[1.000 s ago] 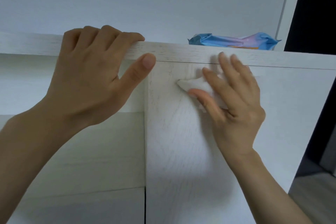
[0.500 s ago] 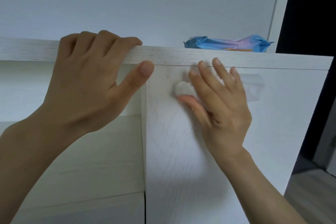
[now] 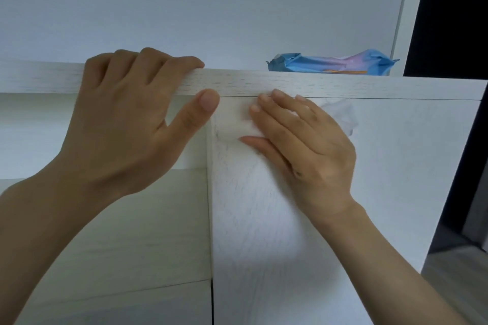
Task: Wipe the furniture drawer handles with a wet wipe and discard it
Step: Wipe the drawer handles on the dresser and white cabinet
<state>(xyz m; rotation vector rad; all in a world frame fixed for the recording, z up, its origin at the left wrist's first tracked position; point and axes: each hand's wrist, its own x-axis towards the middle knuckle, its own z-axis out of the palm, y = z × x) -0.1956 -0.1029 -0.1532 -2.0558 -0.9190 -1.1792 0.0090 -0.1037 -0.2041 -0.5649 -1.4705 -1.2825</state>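
Left hand (image 3: 126, 124) grips the top board (image 3: 264, 84), fingers curled over it; just below it, right hand (image 3: 303, 145) presses the wet wipe (image 3: 343, 116) flat-fingered onto the door front (image 3: 396, 179).

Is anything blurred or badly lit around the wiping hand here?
Head view: the right hand and wipe are smeared by motion, the left hand is sharper. Head view: the light is dim and even, with no glare; the hands cast soft shadows down the cabinet.
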